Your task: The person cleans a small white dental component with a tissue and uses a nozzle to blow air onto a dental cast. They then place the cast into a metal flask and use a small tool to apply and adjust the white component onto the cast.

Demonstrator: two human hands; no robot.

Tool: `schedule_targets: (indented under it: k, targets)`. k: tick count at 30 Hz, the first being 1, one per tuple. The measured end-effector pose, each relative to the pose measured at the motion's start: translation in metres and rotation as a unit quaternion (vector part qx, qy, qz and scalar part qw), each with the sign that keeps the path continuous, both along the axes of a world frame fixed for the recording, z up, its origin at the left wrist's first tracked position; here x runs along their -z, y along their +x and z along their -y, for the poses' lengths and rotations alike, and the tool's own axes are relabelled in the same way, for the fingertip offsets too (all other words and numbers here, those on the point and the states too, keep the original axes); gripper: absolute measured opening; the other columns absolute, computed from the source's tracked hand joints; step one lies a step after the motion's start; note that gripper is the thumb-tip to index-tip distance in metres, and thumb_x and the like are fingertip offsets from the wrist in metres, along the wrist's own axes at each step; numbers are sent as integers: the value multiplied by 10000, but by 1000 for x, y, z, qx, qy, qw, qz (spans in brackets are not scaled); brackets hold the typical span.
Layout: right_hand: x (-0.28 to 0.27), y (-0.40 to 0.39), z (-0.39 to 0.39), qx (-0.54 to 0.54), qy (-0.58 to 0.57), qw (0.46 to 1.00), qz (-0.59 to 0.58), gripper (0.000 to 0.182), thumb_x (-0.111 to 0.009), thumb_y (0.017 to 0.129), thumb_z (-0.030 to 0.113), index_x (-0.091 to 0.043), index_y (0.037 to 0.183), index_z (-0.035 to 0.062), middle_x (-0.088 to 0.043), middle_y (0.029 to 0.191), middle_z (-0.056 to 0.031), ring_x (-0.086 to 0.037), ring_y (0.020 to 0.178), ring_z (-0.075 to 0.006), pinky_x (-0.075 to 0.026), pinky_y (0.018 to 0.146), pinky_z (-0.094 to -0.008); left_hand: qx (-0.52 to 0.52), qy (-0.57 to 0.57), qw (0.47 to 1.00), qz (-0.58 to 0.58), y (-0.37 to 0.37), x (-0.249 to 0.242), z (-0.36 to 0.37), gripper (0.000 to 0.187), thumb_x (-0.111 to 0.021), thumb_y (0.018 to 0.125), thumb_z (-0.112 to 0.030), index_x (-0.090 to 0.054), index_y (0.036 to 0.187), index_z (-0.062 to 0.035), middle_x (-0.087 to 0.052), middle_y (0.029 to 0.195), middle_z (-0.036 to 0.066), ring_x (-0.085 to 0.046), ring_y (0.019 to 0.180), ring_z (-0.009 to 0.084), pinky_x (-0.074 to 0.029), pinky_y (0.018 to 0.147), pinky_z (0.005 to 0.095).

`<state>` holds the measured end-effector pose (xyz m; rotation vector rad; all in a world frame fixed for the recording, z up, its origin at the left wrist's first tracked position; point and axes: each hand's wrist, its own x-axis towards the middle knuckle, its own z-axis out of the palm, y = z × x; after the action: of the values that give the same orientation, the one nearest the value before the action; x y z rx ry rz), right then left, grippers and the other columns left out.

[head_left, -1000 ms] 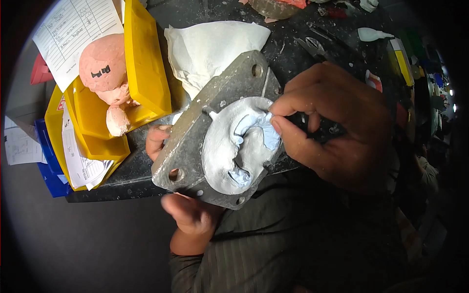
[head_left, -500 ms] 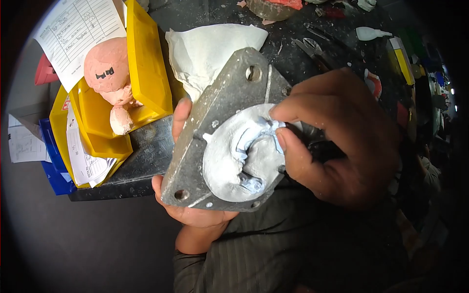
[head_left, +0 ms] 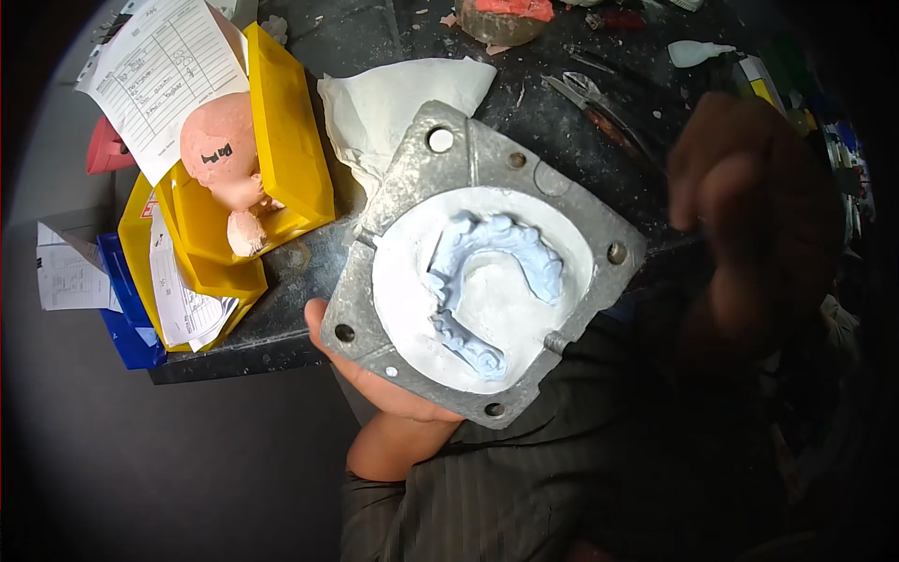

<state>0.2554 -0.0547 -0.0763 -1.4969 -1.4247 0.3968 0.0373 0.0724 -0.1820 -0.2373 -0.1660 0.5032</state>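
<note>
My left hand (head_left: 389, 393) supports a grey metal dental flask half (head_left: 412, 173) from below, thumb along its left edge and most fingers hidden beneath. The flask has holes at its corners. White plaster (head_left: 496, 300) fills its round middle. Set in the plaster is a light-blue horseshoe-shaped dental arch (head_left: 510, 239), with a visible break on its left side. Off to the right, apart from the flask, is my right hand (head_left: 749, 197). It is dark and blurred, so its fingers cannot be made out.
A yellow bin (head_left: 295, 131) at left holds a pink plaster piece (head_left: 217, 140) and a written form (head_left: 173, 70). White paper (head_left: 403, 103) lies behind the flask. Pliers (head_left: 585, 94), a white squeeze bottle (head_left: 698, 53) and a round piece with red on top (head_left: 496, 26) lie on the black bench.
My right hand has let go of the blue arch and moved away to the right. The flask has turned to face me more squarely, showing the whole arch.
</note>
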Motion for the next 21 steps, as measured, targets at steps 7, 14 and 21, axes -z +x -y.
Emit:
schedule_targets:
  k: [7,14,21]
  targets:
    - [6,-22,-31,188,50,978,81,144,-639,884,50,-651,1005,-28,-672,1035,-127,-618,951,-160,-462,844,-278,18,62,998,-10,14,13,-3,1002,-494,915,-745,-255,1599,-53,-284,1636,231,-303,1486,444,-256,1201,635]
    - [20,-18,-43,92,-111,990,-4,99,-677,822,16,-684,921,7,-695,1060,-117,-664,983,-164,-517,871,-315,41,71,996,-22,18,24,0,1004,-434,896,-775,-281,1599,-75,-298,1637,213,-307,1490,430,-252,1210,620]
    - [44,-18,-44,101,-78,985,-114,87,-689,810,-5,-707,895,3,-715,1047,-121,-689,935,-155,-543,841,-289,17,-9,987,-159,11,12,-1,1151,-503,768,-793,-228,1605,-52,-274,1629,234,-341,1468,435,-313,1191,597]
